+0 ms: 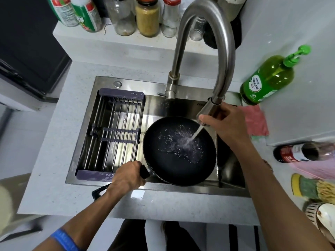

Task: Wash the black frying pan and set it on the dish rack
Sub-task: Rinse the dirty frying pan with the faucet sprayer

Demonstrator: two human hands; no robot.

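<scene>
Rinse stage imo: left hand grips the frying pan handle mid-frame, right hand holds the faucet head, spraying in. Next: scrub, then onto the dish rack at left.

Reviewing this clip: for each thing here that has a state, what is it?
Tap: running, water hitting the pan.
Frying pan: over the sink, wet inside.
Dish rack: empty.
Left hand: grips the pan handle.
Right hand: holds the spray head.
Soap bottle: upright, capped.
</scene>
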